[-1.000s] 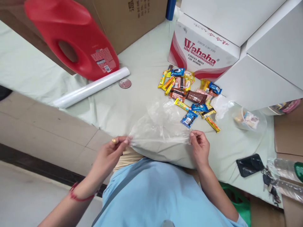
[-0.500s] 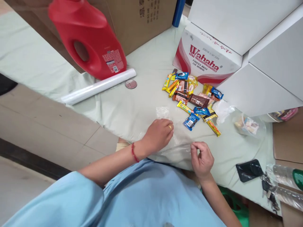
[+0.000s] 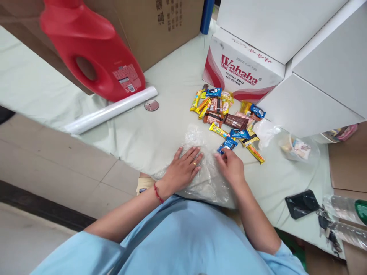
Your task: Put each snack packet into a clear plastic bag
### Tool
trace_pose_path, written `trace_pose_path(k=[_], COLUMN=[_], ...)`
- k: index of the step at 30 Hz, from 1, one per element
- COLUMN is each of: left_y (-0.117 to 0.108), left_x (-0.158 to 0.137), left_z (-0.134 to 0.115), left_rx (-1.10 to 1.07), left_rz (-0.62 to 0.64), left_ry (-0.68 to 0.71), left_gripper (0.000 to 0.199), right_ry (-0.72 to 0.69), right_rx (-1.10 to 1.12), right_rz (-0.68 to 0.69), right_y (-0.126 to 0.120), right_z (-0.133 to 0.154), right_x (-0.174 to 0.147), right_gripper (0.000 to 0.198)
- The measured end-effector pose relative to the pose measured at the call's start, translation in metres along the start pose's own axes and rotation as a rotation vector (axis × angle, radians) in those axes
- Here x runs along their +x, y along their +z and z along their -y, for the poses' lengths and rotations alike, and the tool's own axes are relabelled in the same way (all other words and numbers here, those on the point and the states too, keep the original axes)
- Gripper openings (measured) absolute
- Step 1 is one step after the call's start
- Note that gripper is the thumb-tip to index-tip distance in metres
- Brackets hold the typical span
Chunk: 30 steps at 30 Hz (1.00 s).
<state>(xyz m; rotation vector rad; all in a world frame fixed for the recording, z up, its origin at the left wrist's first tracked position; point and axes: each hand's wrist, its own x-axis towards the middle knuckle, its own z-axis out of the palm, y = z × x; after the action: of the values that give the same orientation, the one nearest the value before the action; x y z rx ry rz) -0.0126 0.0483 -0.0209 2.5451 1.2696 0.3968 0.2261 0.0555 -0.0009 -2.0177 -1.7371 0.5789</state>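
Note:
A clear plastic bag point(image 3: 207, 179) lies flat on the pale green cloth point(image 3: 160, 130) near the table's front edge. My left hand point(image 3: 183, 168) rests palm down on the bag, fingers spread, a ring on one finger. My right hand point(image 3: 231, 166) lies on the bag's right part, fingers reaching toward a blue snack packet point(image 3: 228, 144). Neither hand holds anything. Just beyond the hands sits a pile of several wrapped snack bars point(image 3: 226, 114) in yellow, brown and blue wrappers.
A red jug point(image 3: 91, 53) and a white roll point(image 3: 110, 110) lie at the back left before a brown carton point(image 3: 160, 23). A Wahaha box point(image 3: 241, 72) and white boxes point(image 3: 309, 68) stand at the back right. A small bagged snack point(image 3: 298, 147), black wallet point(image 3: 302, 202), keys and bottles lie right.
Both hands had held the bag stretched up between them; they have laid it down, and now both palms press on it flat on the cloth.

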Motion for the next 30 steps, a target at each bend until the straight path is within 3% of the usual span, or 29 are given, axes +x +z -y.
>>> trace_pose_path(k=[2,5,9,12,15,17,19,21,23,25,30], left_y=[-0.002,-0.007,-0.012,-0.014,-0.014,-0.013,-0.013,-0.014,-0.017,-0.019,-0.019], left_x=[-0.001,-0.003,0.001,0.007,0.009,0.009,0.008,0.007,0.005,0.003,-0.004], left_z=[0.004,0.013,0.026,0.031,0.033,0.034,0.034,0.035,0.038,0.043,0.056], left_rx=[0.012,0.023,-0.011,-0.039,-0.046,-0.047,-0.049,-0.049,-0.051,-0.048,-0.005], left_rz=[0.002,-0.025,-0.07,-0.086,-0.076,-0.069,-0.072,-0.085,-0.099,-0.109,-0.109], left_ry=[-0.02,-0.121,-0.225,-0.246,-0.237,-0.223,-0.218,-0.226,-0.247,-0.265,-0.242], left_gripper=[0.052,0.055,0.055,0.055,0.056,0.056,0.056,0.056,0.056,0.056,0.055], right_ry=[-0.047,-0.091,-0.001,0.031,-0.063,-0.219,-0.443,-0.658,-0.763,-0.747,-0.641], right_rx=[-0.069,0.031,0.203,0.145,0.03,0.009,0.028,0.049,0.051,0.035,0.089], right_rz=[0.009,-0.065,-0.209,-0.217,-0.336,-0.345,-0.136,0.22,0.504,0.635,0.772], right_y=[0.02,0.032,0.02,0.006,-0.008,-0.015,-0.021,-0.024,-0.025,-0.028,-0.056], right_z=[0.013,0.012,-0.013,-0.027,-0.02,-0.006,0.008,0.017,0.015,0.005,-0.017], right_x=[0.007,0.006,-0.002,-0.011,-0.024,-0.033,-0.042,-0.051,-0.059,-0.064,-0.058], right_gripper=[0.031,0.026,0.033,0.031,0.03,0.03,0.033,0.038,0.038,0.038,0.033])
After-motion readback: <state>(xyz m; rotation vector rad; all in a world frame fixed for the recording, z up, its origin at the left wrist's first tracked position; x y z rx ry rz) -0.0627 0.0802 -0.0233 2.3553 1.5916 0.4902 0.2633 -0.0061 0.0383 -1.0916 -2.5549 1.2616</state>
